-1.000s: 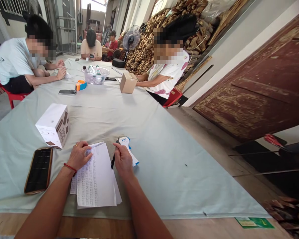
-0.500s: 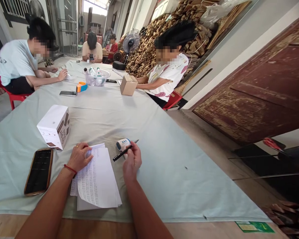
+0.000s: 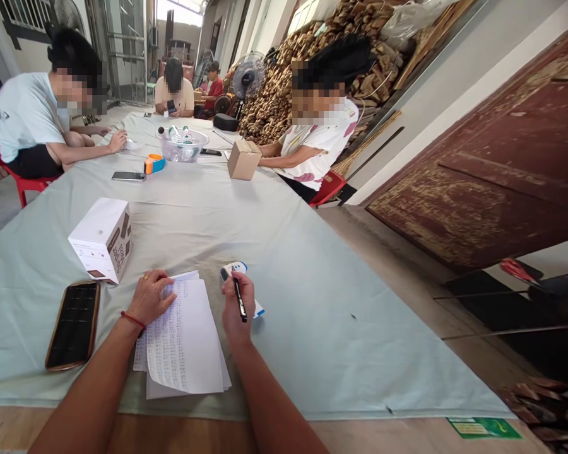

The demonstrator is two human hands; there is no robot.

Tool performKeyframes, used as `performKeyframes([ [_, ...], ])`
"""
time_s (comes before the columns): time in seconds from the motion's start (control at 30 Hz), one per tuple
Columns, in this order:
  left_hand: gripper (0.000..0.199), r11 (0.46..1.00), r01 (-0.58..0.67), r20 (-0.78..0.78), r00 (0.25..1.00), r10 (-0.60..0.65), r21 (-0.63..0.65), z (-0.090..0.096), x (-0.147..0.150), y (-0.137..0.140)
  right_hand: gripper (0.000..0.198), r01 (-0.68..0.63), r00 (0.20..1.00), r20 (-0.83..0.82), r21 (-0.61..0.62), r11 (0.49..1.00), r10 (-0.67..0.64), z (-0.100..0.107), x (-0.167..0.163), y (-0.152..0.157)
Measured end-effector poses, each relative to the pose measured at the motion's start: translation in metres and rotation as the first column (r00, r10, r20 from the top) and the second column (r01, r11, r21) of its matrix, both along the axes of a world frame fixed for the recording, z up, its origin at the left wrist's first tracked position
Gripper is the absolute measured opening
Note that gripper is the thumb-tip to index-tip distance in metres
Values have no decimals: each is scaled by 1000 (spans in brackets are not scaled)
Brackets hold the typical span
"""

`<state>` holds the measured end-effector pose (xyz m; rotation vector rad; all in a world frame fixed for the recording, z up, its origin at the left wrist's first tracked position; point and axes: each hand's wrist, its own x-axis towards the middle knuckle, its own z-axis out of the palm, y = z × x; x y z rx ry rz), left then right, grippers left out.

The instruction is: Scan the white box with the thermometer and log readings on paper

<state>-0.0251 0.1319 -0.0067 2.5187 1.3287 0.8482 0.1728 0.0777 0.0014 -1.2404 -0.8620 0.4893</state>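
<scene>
My left hand (image 3: 154, 297) lies on the upper left edge of a stack of paper sheets (image 3: 189, 340), fingers resting on the page, a red cord at the wrist. Rows of handwriting fill the left part of the top sheet, whose lower left corner curls up. Just right of the stack, my right hand (image 3: 238, 309) is closed around a black pen (image 3: 240, 299), which slants down across the fingers, apart from the paper. Behind that hand sits a small white and blue object (image 3: 227, 270), partly hidden; its kind does not show.
A large phone (image 3: 73, 325) and a white printed box (image 3: 101, 236) are at left. Farther along the cloth-covered table (image 3: 336, 353) are another phone (image 3: 129, 176), an orange and blue ring-shaped object (image 3: 154, 164), a basin of bottles (image 3: 182, 151) and a cardboard box (image 3: 243, 160). Several people sit around it.
My right hand has drawn slightly left and turned the pen, from pointing up to the right to slanting downward. My left hand stays on the paper.
</scene>
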Motion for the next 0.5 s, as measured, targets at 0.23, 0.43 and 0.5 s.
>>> performKeyframes([
  [0.23, 22, 1000, 13, 6, 1000, -13, -4, -1, -1, 1, 33, -72, 990, 119, -40, 997, 77, 2, -5, -5],
  [0.43, 23, 1000, 13, 4, 1000, -13, -2, 1, -1, 0, 39, -185, 959, 219, 1, 983, 181, 8, -9, -10],
  [0.5, 23, 1000, 13, 5, 1000, -13, -5, 1, 0, 0, 39, -181, 965, 188, -22, 983, 182, 9, -10, -10],
])
